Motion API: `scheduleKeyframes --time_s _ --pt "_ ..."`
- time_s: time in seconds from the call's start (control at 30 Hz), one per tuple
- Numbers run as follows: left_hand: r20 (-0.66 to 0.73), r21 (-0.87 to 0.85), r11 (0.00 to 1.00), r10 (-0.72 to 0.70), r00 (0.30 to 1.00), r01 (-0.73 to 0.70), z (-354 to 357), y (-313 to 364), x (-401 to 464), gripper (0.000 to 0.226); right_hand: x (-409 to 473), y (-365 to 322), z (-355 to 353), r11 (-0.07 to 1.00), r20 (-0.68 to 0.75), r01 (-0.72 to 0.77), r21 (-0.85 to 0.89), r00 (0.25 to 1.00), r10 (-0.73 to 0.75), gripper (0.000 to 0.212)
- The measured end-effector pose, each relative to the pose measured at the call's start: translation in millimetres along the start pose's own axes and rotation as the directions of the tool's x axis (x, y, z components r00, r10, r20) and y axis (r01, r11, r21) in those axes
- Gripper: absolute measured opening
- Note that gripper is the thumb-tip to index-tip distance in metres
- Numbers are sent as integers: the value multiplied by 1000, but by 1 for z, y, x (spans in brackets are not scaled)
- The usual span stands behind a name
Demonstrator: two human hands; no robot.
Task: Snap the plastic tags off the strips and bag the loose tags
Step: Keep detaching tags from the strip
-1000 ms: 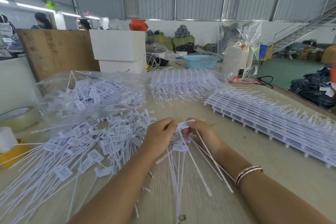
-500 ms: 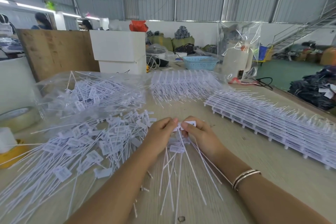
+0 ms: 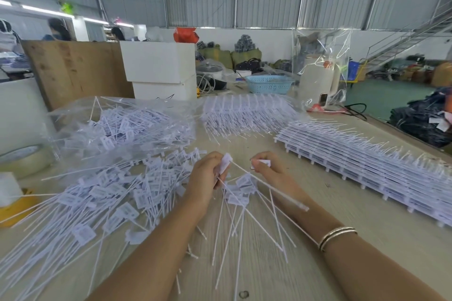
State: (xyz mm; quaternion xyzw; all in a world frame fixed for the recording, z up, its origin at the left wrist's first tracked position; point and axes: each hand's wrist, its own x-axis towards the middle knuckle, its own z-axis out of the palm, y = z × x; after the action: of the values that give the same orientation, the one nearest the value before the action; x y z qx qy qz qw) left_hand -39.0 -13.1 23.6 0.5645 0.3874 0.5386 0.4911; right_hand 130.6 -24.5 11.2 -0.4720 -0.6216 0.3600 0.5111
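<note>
White plastic tags pinched in left hand (image 3: 208, 173) and right hand (image 3: 270, 170); twisting close to each joint should snap cleanly

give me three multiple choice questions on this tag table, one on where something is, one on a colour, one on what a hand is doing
1. Where does the heap of loose white plastic tags lie on the pale wooden table?
A. by the person's left arm
B. beyond the right wrist
C. in the basket

2. What colour is the perforated plastic basket at the table's far end?
A. red
B. light blue
C. black

3. What is the right hand doing?
A. lying flat on the table
B. pinching a small white tag
C. holding a tape roll

Answers:
1 A, the heap spreads beside the left forearm.
2 B, its lattice wall is pale blue.
3 B, thumb and fingers close on the tag, while the left hand grips another white tag.
</note>
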Motion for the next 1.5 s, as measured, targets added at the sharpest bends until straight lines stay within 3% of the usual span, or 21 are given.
scheduleKeyframes --time_s 0.03,0.1,0.17,0.33,0.4,0.53,0.73,0.8,0.93,1.07,1.23,1.33,1.43,1.5 --pt "-4 14 1000 -20 1000 20 0 0 1 35 2 -1 3 1000 -18 -16 -20 1000 16 5" --pt "-15 79 996 -47 999 48 0 -2 1 40 4 0 5 1000 -72 -11 -29 997 9 21" --pt "3 146 988 -55 998 54 0 -2 0 45 1 -2 5 999 -82 -23 -45 996 19 17" --pt "104 203 979 -26 994 5 6 -1 -6 38 -8 -7 4 999 106 -48 -4 993 48 28" --pt "47 161 987 3 999 -10 7 -2 -7 29 -8 -10 6 996 129 12 -91 992 -1 24" --pt "12 26 998 -63 998 63 5 0 -6 8 -8 -14 4 998 -4 64 20 998 -64 25" --pt "40 136 990 21 999 -26 4 -2 -7 30 -5 -13 8 992 -56 23 123 998 -16 23" --pt "51 162 986 24 998 -32 4 -2 -6 33 -5 -11 9 982 -15 -5 188 1000 8 24" --pt "68 158 987 19 998 -29 7 -3 -7 31 -8 -12 13 993 86 25 115 996 -35 25" --pt "84 208 977 23 996 -40 6 -3 -7 36 -11 -16 14 985 125 55 164 989 -76 24" --pt "-3 49 994 -95 995 95 9 0 -8 30 -12 -19 20 981 82 115 157 988 -129 20" --pt "-29 -118 976 -189 982 184 12 2 -8 33 -12 -21 25 977 4 215 13 977 -215 24" --pt "-7 -253 935 -258 966 248 18 4 -8 32 -10 -21 26 890 -26 314 -330 940 -341 25" --pt "18 -343 892 -309 951 296 22 6 -8 28 -10 -22 27 865 -53 330 -378 925 -376 25"
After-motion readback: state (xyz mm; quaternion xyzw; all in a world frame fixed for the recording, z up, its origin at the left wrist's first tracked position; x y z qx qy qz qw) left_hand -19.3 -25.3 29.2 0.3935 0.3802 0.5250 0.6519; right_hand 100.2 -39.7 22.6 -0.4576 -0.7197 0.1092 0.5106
